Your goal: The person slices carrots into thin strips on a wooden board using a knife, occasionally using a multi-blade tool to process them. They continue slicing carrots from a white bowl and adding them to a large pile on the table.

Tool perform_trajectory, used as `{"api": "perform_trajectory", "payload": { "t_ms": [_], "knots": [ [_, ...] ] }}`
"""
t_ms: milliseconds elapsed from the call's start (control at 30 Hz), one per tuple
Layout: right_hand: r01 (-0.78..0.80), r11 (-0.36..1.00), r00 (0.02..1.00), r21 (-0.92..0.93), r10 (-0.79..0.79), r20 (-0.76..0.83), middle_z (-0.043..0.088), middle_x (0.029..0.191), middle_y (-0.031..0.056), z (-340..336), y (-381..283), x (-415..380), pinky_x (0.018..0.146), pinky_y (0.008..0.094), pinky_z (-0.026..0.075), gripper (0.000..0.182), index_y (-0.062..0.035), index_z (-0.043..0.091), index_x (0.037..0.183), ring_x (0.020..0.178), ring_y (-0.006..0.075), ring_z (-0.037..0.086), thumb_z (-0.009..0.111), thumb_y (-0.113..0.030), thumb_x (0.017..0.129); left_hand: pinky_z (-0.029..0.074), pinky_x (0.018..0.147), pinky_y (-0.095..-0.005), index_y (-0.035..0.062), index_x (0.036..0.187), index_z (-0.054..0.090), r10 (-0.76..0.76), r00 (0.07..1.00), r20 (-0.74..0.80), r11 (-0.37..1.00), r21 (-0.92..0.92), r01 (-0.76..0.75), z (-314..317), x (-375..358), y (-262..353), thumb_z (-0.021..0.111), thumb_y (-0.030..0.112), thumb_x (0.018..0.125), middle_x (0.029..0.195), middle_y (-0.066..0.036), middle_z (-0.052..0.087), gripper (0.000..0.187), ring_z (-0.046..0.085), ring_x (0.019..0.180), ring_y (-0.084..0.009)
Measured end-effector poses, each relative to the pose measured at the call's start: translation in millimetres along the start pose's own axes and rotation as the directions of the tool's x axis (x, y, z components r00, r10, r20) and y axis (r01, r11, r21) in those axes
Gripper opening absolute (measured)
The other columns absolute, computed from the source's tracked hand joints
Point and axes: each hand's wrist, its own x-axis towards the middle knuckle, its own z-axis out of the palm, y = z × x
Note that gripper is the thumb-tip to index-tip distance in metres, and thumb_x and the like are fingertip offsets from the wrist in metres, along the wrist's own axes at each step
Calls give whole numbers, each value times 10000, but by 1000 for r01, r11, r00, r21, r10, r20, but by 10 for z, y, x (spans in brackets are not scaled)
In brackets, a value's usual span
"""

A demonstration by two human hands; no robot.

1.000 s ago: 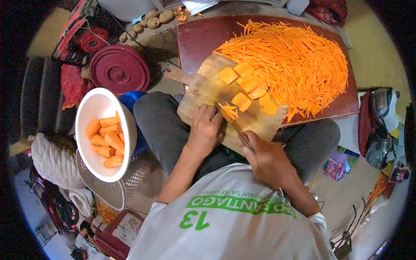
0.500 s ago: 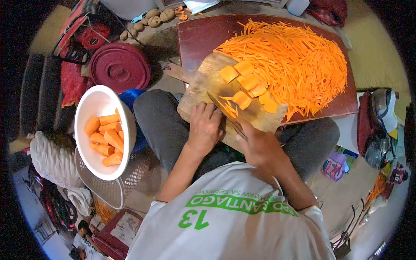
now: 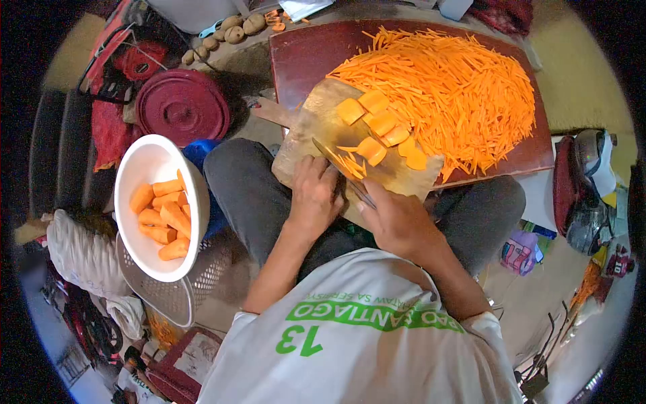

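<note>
Spreading over most of a dark red tabletop (image 3: 289,60), a large mound of carrot strips (image 3: 444,94) is piled up. To the person's left, a tilted white basin (image 3: 126,202) is filled partway with peeled carrots (image 3: 176,219), and a perforated basket (image 3: 168,293) is partly hidden beneath it. A wooden cutting board (image 3: 313,124) is placed at the near edge of the tabletop, above the lap, with its handle pointed away to the left. Near the middle of its near side, the left hand (image 3: 315,192) is set down with its fingers curled and bunched (whether anything is pinched under them cannot be told). The handle of a knife (image 3: 334,158) is gripped by the right hand (image 3: 397,219), its fingers closed — the blade is slanted across the board, its tip pointed forward and left, just beside the left fingers. Thick carrot pieces (image 3: 381,123) are grouped between the blade and the mound, some of them touching — and next to the blade a few loose cut sticks (image 3: 350,165) are scattered.
</note>
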Motion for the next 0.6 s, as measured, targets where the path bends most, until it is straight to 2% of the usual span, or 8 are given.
{"api": "perform_trajectory", "payload": {
  "t_ms": [100, 167, 267, 367, 467, 600],
  "knots": [
    [4, 998, 1000, 67, -4, 1, 710, 1126, 304, -104, -79, -215, 870, 609, 539, 394, -28, 547, 1390, 1016, 532, 688, 608, -242, 1065, 479, 868, -508, -23, 1002, 716, -16, 1000, -24, 1000, 1, 16, -7, -29, 14, 797, -3, 610, 1010, -183, 599, 401, 568, 972, -399],
    [-95, 994, 991, 44, 91, 99, 711, 1125, 305, -133, -92, -290, 862, 609, 541, 403, -30, 553, 1399, 1002, 532, 691, 615, -241, 1061, 478, 862, -509, -24, 976, 718, -20, 998, -51, 1000, 12, 20, -25, -35, 48, 789, -8, 618, 996, -184, 601, 366, 566, 957, -399],
    [30, 999, 997, 19, -28, -70, 726, 1090, 284, 83, 50, -211, 819, 597, 552, 412, -33, 551, 1404, 948, 513, 710, 625, -241, 1056, 476, 858, -505, -22, 918, 710, -13, 997, -72, 999, 35, 15, 8, -45, 25, 780, -10, 632, 974, -184, 601, 295, 569, 948, -400],
    [-61, 996, 997, -62, 64, 34, 725, 1090, 292, 62, 1, 24, 833, 604, 549, 460, -31, 531, 1450, 971, 516, 708, 632, -243, 1055, 473, 851, -501, -24, 887, 701, -39, 998, -52, 998, -44, 37, 41, -31, -13, 775, -4, 645, 952, -186, 599, 254, 570, 942, -403],
    [44, 993, 997, 106, -37, -68, 724, 1044, 301, -102, -124, -194, 827, 613, 545, 411, -25, 553, 1396, 964, 524, 706, 623, -253, 1060, 470, 846, -503, -24, 884, 696, -41, 998, -49, 998, -56, 38, 18, -27, -14, 773, 0, 652, 945, -188, 599, 246, 573, 945, -405],
    [19, 999, 999, 36, -17, -50, 723, 990, 299, 24, 43, -265, 804, 598, 547, 389, -27, 572, 1367, 938, 530, 704, 612, -271, 1067, 469, 849, -502, -25, 888, 697, -38, 998, -46, 998, -54, 35, 38, -37, -35, 771, 4, 661, 936, -192, 601, 241, 576, 942, -406]
  ]
}}
